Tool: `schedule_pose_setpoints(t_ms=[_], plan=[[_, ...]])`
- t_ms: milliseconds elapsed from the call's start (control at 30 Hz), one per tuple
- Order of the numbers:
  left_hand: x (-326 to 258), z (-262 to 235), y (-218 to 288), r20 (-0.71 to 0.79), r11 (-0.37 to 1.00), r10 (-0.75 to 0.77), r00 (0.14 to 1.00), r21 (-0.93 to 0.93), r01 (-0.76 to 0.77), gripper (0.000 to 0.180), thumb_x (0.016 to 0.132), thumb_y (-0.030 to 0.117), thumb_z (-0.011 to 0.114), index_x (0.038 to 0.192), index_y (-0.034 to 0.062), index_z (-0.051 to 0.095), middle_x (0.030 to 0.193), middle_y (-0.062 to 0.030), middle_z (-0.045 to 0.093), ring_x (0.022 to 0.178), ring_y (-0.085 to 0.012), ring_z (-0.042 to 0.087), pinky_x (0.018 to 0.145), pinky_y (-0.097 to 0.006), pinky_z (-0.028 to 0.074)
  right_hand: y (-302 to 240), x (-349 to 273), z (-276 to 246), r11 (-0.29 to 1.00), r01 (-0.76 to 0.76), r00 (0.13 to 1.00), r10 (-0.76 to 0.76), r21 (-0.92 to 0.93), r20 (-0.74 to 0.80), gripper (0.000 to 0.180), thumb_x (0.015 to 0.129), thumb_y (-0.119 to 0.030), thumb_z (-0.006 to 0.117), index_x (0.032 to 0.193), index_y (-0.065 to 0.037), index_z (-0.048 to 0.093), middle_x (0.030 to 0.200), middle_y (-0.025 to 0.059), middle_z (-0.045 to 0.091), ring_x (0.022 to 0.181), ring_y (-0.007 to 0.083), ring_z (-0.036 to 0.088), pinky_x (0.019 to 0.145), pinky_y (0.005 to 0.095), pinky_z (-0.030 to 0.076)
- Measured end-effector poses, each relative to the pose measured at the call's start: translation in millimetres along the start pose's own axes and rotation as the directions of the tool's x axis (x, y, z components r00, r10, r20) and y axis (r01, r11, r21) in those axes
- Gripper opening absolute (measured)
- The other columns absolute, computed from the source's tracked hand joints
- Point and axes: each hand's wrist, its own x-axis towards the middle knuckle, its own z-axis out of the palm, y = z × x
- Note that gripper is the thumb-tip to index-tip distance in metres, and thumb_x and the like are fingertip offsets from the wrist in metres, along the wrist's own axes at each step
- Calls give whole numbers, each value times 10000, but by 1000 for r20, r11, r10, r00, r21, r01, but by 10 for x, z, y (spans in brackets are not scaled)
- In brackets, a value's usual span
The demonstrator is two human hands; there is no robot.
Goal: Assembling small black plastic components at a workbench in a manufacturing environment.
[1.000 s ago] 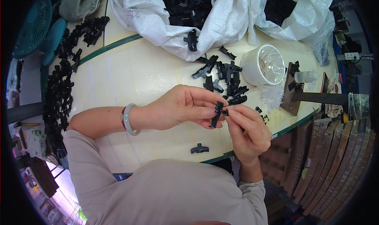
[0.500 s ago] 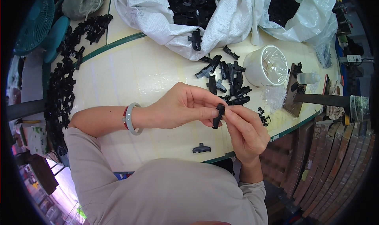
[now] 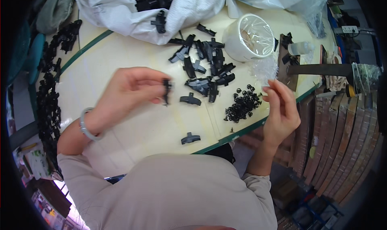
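My left hand (image 3: 131, 93) pinches a small black plastic part (image 3: 166, 91) between thumb and fingers, held over the table and a little blurred by motion. To its right lie several loose black and grey plastic parts (image 3: 207, 50). One part with a short stem (image 3: 190, 139) lies apart near the table's front edge. My right hand (image 3: 283, 115) hovers at the right edge of the table, thumb and fingers apart, with nothing visible in them. Beside its fingertips are a heap of small black fasteners (image 3: 244, 105) and a pile of small clear pieces (image 3: 266, 66).
A white tub lined with clear plastic (image 3: 229, 40) stands behind the clear pieces. White sacks (image 3: 193, 8) of black parts sit at the back. A long heap of black parts (image 3: 49, 103) lines the left edge. A metal bar (image 3: 320, 70) and small bottle (image 3: 299, 48) are at right.
My hands have come apart: the left moved left with the black part, the right moved right toward the fasteners. The view has shifted, so the fastener heap shows fully.
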Motion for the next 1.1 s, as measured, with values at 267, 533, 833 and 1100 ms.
schedule_pose_setpoints(t_ms=[267, 533, 833, 1100], plan=[[-139, -750, -69, -448, 919, 141, 883, 390, 52, 187, 813, 1, 661, 996, -38, 643, 782, -4, 629, 632, -37, 561, 553, -152, 443, 150, 51, 47, 893, 374, 873, -249, -249, 419, 192, 685, 27, 717, 862, -19, 660, 830, 83, 584, 762, 246, 558, 654, 332, 465], [-430, -608, -77, -454, 598, 584, 672, 801, 21, 185, 820, 25, 663, 1003, 7, 639, 876, -34, 595, 644, -47, 550, 547, -161, 436, 9, 71, 20, 986, 94, 900, -25, -138, 434, 86, 798, 53, 630, 872, 11, 615, 898, 95, 617, 722, 164, 598, 637, 273, 495], [-78, 399, -178, 359, 368, 720, 594, 529, -765, 314, 713, 79, 771, 1008, 45, 670, 856, -80, 625, 676, -185, 623, 561, -256, 502, -281, -226, 284, 467, -813, 467, 165, 348, 869, 85, 850, 79, 578, 862, 51, 499, 895, 196, 647, 710, 197, 674, 655, 283, 571], [-9, 368, -241, 278, 858, 410, 869, 205, -471, 157, 840, 79, 675, 983, 15, 666, 833, -55, 652, 677, -109, 616, 591, -230, 505, -193, -376, 450, 764, -381, 811, 5, 521, 585, 171, 775, 62, 682, 915, 66, 584, 870, 169, 660, 722, 203, 667, 622, 266, 559]])
